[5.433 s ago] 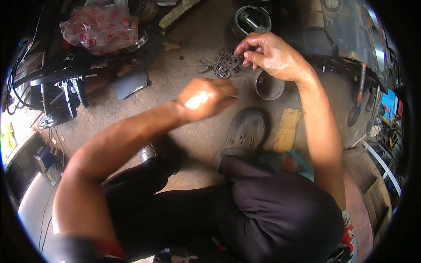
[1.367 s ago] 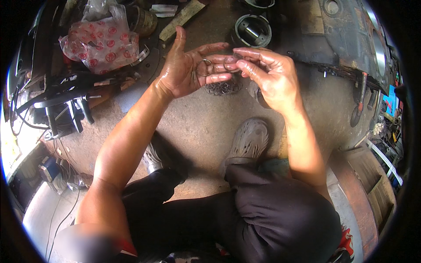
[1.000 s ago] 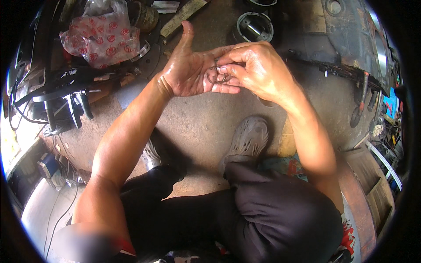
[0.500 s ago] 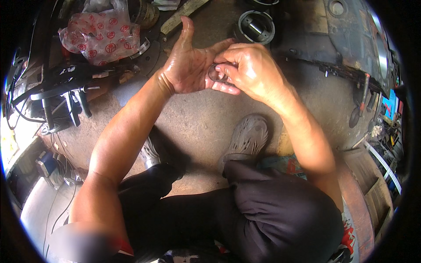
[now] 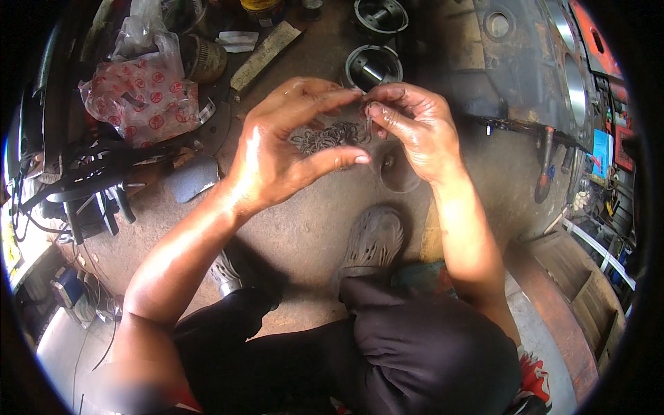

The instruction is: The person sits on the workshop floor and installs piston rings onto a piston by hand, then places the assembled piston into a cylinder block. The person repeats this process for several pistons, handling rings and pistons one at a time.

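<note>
My right hand pinches a small metal ring between thumb and fingers; it shows only as a thin edge below the fingertips. Facing it, my left hand is open, its thumb well apart from the bent fingers. Its fingertips come close to my right fingertips, and whether they touch the ring I cannot tell. Both hands look wet or oily. Beyond the gap of my left hand lies a heap of small metal rings. A round shallow dish sits on the floor by my right wrist.
Two metal cylinders stand at the far side. A large dark metal casting fills the far right. Left lie a red-printed plastic bag, a wooden strip and black metal parts. My shoes are below.
My left hand has turned from palm-up to sideways, with fingers bent toward my right hand. The ring has come away from the left palm. The heap of rings and the dish now show.
</note>
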`<action>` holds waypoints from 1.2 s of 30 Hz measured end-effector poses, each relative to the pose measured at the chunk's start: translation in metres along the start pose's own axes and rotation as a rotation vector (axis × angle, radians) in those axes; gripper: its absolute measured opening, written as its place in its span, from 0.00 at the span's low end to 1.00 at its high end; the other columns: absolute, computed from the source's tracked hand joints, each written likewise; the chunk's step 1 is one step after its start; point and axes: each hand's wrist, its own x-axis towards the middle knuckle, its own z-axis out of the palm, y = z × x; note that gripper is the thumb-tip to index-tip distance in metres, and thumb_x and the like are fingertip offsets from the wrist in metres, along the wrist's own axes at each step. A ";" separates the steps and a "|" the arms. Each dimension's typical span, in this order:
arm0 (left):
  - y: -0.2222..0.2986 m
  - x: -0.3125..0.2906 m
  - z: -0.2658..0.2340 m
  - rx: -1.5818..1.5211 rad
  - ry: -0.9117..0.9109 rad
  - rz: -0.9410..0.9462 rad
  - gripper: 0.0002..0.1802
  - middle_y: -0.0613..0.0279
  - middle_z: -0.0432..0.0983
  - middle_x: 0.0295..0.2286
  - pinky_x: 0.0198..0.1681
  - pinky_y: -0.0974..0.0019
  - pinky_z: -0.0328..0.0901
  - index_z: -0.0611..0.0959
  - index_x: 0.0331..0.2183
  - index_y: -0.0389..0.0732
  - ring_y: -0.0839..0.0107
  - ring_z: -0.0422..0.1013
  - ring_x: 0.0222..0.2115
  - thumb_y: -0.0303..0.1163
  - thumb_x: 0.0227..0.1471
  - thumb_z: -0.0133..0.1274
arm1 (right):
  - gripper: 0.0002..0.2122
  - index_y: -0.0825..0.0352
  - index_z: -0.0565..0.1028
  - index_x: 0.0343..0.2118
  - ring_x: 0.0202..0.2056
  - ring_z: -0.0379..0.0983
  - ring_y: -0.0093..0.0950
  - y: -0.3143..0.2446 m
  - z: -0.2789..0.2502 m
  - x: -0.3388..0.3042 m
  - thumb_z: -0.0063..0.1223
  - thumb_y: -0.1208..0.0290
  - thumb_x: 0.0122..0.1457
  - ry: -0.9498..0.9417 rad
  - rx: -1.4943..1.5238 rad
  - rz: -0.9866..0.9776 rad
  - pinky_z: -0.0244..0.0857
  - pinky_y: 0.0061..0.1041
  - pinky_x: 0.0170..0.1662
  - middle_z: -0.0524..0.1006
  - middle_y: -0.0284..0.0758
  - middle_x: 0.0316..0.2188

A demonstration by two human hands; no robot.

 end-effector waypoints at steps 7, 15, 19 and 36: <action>0.001 0.006 0.010 -0.038 0.041 -0.001 0.30 0.58 0.78 0.40 0.41 0.69 0.71 0.85 0.46 0.39 0.70 0.75 0.39 0.34 0.38 0.74 | 0.08 0.70 0.81 0.42 0.28 0.74 0.15 -0.005 0.003 -0.005 0.62 0.74 0.61 -0.010 0.000 -0.005 0.69 0.16 0.31 0.82 0.30 0.30; -0.002 0.005 0.013 -0.102 0.036 -0.019 0.29 0.57 0.77 0.40 0.41 0.70 0.72 0.85 0.47 0.37 0.70 0.76 0.38 0.29 0.40 0.72 | 0.08 0.71 0.81 0.41 0.26 0.74 0.15 -0.007 0.006 -0.005 0.61 0.75 0.61 0.011 0.007 -0.022 0.69 0.16 0.30 0.82 0.31 0.29; -0.003 0.005 0.017 -0.254 0.025 -0.078 0.27 0.54 0.76 0.42 0.43 0.69 0.74 0.83 0.48 0.34 0.70 0.77 0.39 0.25 0.42 0.70 | 0.08 0.72 0.81 0.40 0.26 0.74 0.16 -0.009 0.007 -0.006 0.61 0.75 0.61 0.022 0.045 -0.002 0.69 0.16 0.30 0.81 0.32 0.28; -0.008 0.005 0.020 -0.321 -0.004 -0.048 0.28 0.54 0.75 0.44 0.46 0.67 0.75 0.81 0.49 0.32 0.68 0.76 0.41 0.20 0.43 0.69 | 0.06 0.75 0.80 0.37 0.26 0.77 0.20 -0.018 0.008 -0.010 0.61 0.77 0.60 0.041 0.137 0.089 0.72 0.18 0.29 0.81 0.36 0.28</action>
